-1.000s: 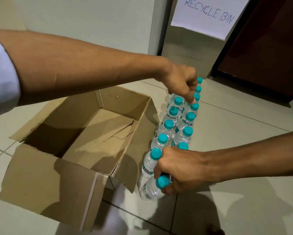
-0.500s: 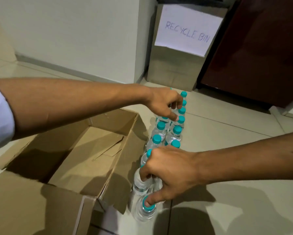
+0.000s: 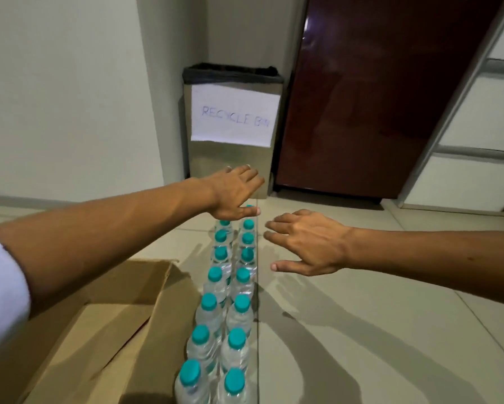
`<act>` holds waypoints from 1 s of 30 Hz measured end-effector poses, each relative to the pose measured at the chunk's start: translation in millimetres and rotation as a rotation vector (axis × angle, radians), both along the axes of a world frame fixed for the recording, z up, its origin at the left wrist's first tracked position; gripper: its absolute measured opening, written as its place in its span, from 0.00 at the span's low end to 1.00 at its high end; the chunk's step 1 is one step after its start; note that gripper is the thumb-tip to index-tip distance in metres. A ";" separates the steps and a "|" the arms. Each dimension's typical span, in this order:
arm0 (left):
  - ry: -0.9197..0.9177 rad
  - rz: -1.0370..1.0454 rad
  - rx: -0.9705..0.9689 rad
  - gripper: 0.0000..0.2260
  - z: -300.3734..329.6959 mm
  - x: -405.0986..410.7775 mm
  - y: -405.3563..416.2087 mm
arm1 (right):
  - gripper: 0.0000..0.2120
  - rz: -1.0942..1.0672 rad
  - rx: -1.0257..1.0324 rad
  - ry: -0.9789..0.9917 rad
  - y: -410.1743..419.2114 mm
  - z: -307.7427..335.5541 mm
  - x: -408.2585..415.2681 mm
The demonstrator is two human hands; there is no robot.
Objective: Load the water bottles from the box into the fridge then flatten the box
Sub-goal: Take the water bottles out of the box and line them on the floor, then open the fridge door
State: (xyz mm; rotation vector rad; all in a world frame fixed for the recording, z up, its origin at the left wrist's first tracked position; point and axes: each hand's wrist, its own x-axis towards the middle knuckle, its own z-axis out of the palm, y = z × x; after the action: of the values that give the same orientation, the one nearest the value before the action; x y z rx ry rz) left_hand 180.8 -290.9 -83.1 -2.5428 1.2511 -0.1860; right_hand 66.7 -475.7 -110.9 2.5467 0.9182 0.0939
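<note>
We see the water bottles (image 3: 226, 290), clear plastic with teal caps, standing upright in two tight rows on the tiled floor (image 3: 376, 330), running from near to far. Just left of them lies the cardboard box (image 3: 110, 322), open at the top, its brown flaps spread; no bottles show in the visible part of it. Our left hand (image 3: 233, 193) hangs over the far end of the rows, fingers straight and spread, holding nothing. Our right hand (image 3: 309, 243) hovers right of the rows, fingers wide, also empty. Beyond stands a steel bin (image 3: 233, 158) lined with a black bag and bearing a paper sign (image 3: 234, 115) reading "RECYCLE BIN"; what it holds we cannot tell. To its right is a dark red fridge (image 3: 370, 112), door closed.
</note>
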 end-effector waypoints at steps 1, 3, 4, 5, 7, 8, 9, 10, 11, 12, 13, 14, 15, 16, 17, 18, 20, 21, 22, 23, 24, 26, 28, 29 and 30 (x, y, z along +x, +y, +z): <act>-0.016 0.004 -0.004 0.36 3.5 1.5 -5.3 | 0.35 -0.047 -0.011 -0.003 -11.9 2.0 2.2; -0.017 0.022 -0.024 0.38 5.5 4.4 -13.7 | 0.36 -0.117 -0.033 -0.019 -33.5 6.4 7.6; -0.021 0.025 -0.027 0.39 4.9 6.5 -17.1 | 0.37 -0.143 -0.043 -0.032 -43.0 9.3 11.2; -0.029 0.023 -0.022 0.40 2.9 8.4 -18.5 | 0.38 -0.167 -0.046 -0.045 -51.2 11.5 15.6; -0.043 0.022 -0.012 0.41 -0.9 13.3 -19.3 | 0.39 -0.213 -0.028 -0.071 -66.2 18.5 27.1; -0.044 0.027 -0.016 0.43 -3.4 16.0 -17.9 | 0.39 -0.230 -0.016 -0.088 -72.2 22.3 33.8; -0.047 0.034 -0.030 0.44 -5.4 20.3 -17.0 | 0.39 -0.243 -0.006 -0.111 -78.3 26.7 42.0; -0.050 0.040 -0.046 0.45 -7.5 25.6 -16.1 | 0.39 -0.255 0.005 -0.134 -83.6 30.7 50.6; -0.051 0.047 -0.060 0.46 -9.3 31.7 -15.3 | 0.40 -0.266 0.017 -0.154 -88.1 34.4 60.1; -0.046 0.059 -0.078 0.46 -11.2 37.8 -14.9 | 0.40 -0.272 0.026 -0.171 -91.8 38.2 70.0; -0.039 0.076 -0.103 0.46 -12.3 44.0 -15.1 | 0.40 -0.277 0.036 -0.187 -95.1 42.2 79.9; -0.031 0.096 -0.129 0.46 -12.2 50.1 -16.1 | 0.40 -0.284 0.053 -0.201 -98.7 45.8 89.6; -0.019 0.115 -0.153 0.46 -9.0 56.0 -17.8 | 0.40 -0.296 0.078 -0.210 -102.5 50.3 98.7; -0.004 0.134 -0.171 0.46 -1.9 61.0 -20.2 | 0.40 -0.310 0.104 -0.210 -106.0 56.2 106.0; 0.015 0.148 -0.179 0.46 8.7 66.1 -22.9 | 0.40 -0.324 0.124 -0.198 -109.4 64.3 111.4; 0.033 0.155 -0.180 0.46 23.5 70.5 -25.9 | 0.39 -0.338 0.142 -0.183 -112.4 74.8 115.1; 0.055 0.139 -0.188 0.47 65.3 78.9 -35.7 | 0.39 -0.367 0.180 -0.155 -119.3 105.7 120.0; 0.062 0.119 -0.200 0.47 91.8 82.5 -42.6 | 0.39 -0.381 0.206 -0.144 -122.5 126.4 120.8; 0.063 0.096 -0.212 0.47 121.5 85.4 -50.8 | 0.39 -0.390 0.228 -0.136 -125.8 149.7 121.3; 0.056 0.072 -0.218 0.47 153.3 88.0 -59.7 | 0.39 -0.396 0.244 -0.131 -129.4 175.8 121.4; 0.050 0.047 -0.223 0.46 186.6 90.3 -69.6 | 0.39 -0.404 0.253 -0.125 -133.3 204.6 121.0; 0.061 0.001 -0.240 0.45 255.5 93.2 -91.0 | 0.38 -0.418 0.269 -0.123 -142.7 268.4 119.8; 0.081 -0.024 -0.266 0.45 328.6 95.9 -113.0 | 0.38 -0.434 0.290 -0.131 -154.7 338.5 119.5; 0.083 -0.031 -0.276 0.45 366.5 97.8 -123.6 | 0.38 -0.444 0.303 -0.139 -162.0 374.9 119.6; 0.083 -0.033 -0.286 0.45 405.4 100.1 -134.2 | 0.38 -0.454 0.320 -0.148 -170.0 412.0 119.9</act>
State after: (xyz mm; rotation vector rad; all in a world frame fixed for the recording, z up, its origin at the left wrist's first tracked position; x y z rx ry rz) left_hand 280.8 -425.1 322.3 -2.7973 1.3867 -0.2883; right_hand 186.6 -645.7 301.1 2.9278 0.2698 0.3074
